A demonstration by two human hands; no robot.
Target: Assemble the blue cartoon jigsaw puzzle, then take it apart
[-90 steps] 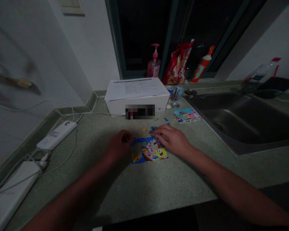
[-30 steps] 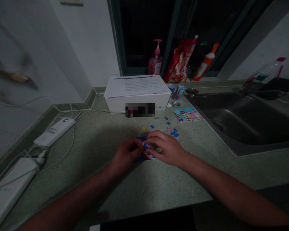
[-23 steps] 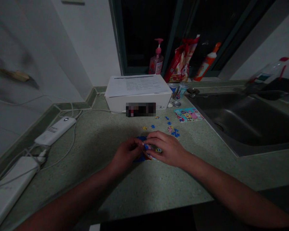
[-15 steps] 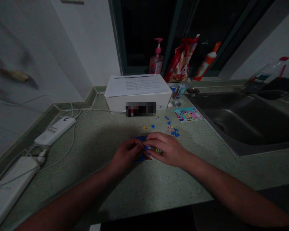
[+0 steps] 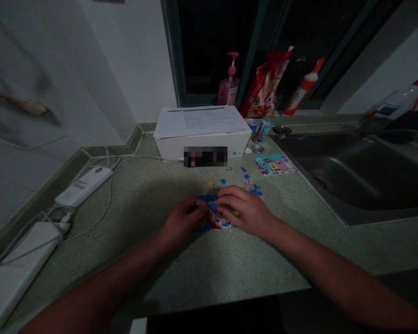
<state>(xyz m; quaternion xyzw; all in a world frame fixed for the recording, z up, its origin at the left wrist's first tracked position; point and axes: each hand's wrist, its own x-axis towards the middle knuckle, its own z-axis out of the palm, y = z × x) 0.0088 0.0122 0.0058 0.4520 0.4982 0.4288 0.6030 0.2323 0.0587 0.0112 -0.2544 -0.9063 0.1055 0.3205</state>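
Observation:
A small jigsaw puzzle [image 5: 212,221] with a bright cartoon picture and blue edges lies on the speckled green counter [image 5: 153,208], mostly covered by my hands. My left hand [image 5: 184,218] has its fingertips closed together at the puzzle's upper middle. Across from it, my right hand [image 5: 244,208] rests with curled fingers on the puzzle's right part. Whether either hand pinches a piece is hidden. Loose blue and yellow jigsaw pieces [image 5: 252,188] are scattered just beyond my right hand, and a small picture card [image 5: 275,164] lies further back.
A white box [image 5: 202,148] with papers on top stands behind the puzzle. Right of it is a steel sink [image 5: 351,178]. A white power bank [image 5: 83,185] and cables lie left. A pump bottle [image 5: 229,83] and a red bag [image 5: 264,86] stand on the sill.
Compared with the earliest frame, my hands have closed in over the puzzle, and more loose pieces lie beyond it. Over the last second the puzzle shows wider and my right hand has shifted slightly up.

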